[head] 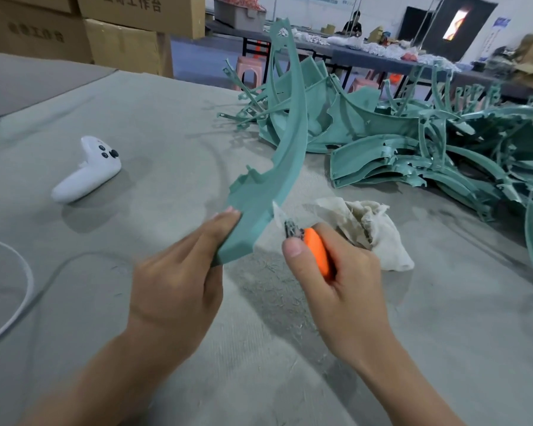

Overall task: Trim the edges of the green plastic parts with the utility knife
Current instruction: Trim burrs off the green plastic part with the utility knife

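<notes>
Green part (285, 155): left hand (179, 278) fingers (219, 227) pinch its 7 o'clock end; right hand (339, 278) fingers (350, 256) wrap utility knife (317, 253); best shaved shallowly toward 1 o'clock.

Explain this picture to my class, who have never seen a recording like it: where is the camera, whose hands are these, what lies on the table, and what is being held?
There is no machine here. A person works with bare hands, and the single picture comes from a camera worn on their head, looking forward and down. The left hand grips the near end of a long curved green plastic part, which is lifted off the table. The right hand grips an orange utility knife, with its blade close against the part's edge. On the grey cloth-covered table lie a pile of green parts, a crumpled rag, a white controller and a white cable.
</notes>
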